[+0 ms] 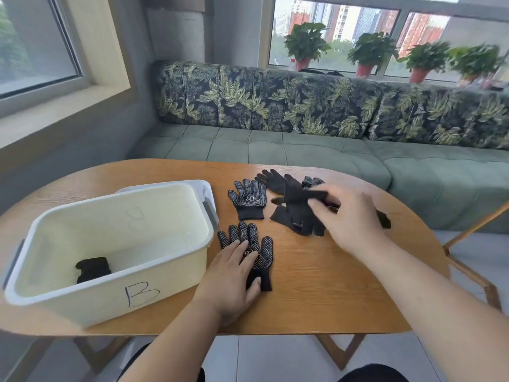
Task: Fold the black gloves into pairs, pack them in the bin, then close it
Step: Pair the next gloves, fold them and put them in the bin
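Observation:
A white bin (pixel 68 299) marked "B" stands open on the left of the wooden table, with one folded black glove pair (pixel 93 268) inside at its front left. A dotted black glove (pixel 264 252) lies flat beside the bin, and my left hand (pixel 234 274) rests flat on its cuff and palm. Another dotted glove (pixel 250 199) lies just behind it. To the right is a loose pile of black gloves (pixel 292 213). My right hand (pixel 349 216) is over that pile, pinching one black glove (pixel 305 194) between thumb and fingers.
The bin's lid (pixel 205 188) lies behind the bin on the table (pixel 316 285). A green sofa (pixel 303 147) runs behind the table, with potted plants (pixel 305 45) on the window sill. A wooden chair frame (pixel 479 271) stands at the right.

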